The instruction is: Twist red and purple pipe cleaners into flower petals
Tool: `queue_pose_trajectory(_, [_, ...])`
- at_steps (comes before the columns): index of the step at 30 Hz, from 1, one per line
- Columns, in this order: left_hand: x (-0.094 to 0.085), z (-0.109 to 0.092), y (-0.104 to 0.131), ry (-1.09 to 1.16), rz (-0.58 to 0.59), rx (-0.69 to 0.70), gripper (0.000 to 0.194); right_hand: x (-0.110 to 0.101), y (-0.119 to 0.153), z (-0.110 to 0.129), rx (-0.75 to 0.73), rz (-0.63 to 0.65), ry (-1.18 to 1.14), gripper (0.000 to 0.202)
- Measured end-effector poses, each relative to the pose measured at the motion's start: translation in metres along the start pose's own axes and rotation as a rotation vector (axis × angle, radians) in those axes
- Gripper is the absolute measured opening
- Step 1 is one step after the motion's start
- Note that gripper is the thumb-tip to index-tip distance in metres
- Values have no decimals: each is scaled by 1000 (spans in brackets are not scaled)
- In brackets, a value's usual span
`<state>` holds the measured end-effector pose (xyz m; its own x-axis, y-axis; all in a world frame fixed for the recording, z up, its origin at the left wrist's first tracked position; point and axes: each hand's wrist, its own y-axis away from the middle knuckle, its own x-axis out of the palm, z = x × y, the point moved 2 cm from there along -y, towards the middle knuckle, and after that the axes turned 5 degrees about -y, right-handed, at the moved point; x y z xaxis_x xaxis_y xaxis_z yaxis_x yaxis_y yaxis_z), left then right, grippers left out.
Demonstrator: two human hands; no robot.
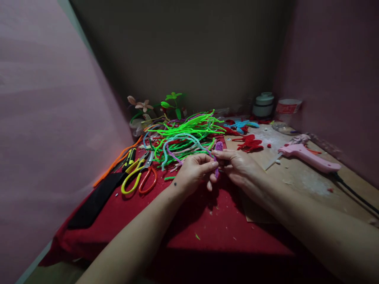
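Between my two hands is a purple pipe cleaner (218,146), its upper end bent into a thick, fuzzy loop. My left hand (199,170) pinches its lower part between thumb and finger. Higher up, my right hand (233,163) closes on the same piece with thumb and fingertips. Just behind my hands lies a tangled heap of bright green pipe cleaners (189,128), with a pale blue pipe cleaner (183,137) curving across the front of it.
Scissors (139,177) with yellow and red handles lie at left beside a black strip (96,201). A pink hot glue gun (309,156) rests on a brown board (291,189). Red fuzzy pieces (250,142), fuzzy flowers (144,105) and a jar (263,105) stand farther back.
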<state>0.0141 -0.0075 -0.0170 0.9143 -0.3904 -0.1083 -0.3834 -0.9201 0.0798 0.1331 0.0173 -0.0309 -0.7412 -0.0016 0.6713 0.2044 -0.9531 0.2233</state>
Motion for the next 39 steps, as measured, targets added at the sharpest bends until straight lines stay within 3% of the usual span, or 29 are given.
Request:
queue_pose_trajectory(3, [-6,-5,1,-34,-44,37,19,-1,-2,3,2,-19,7,8])
queue_pose_trajectory(7, [-12,-14,3,-201,-204,195,15,-1,-2,7,28,-48,3,7])
queue_pose_trajectory(15, [-17,-7,1,-895,-141,619,22,-3,-4,6,60,-18,-29,8])
queue_pose_trajectory(20, [-20,-2,0,-1068,-107,662,33,-1,-1,9,90,-12,-43,11])
queue_pose_trajectory(29, [-18,-8,3,-1032,-115,712,22,-2,-3,8,135,-19,-47,11])
queue_pose_trajectory(39, [-15,-23,10,-626,-173,563,16,-3,-4,5,146,-9,-14,11])
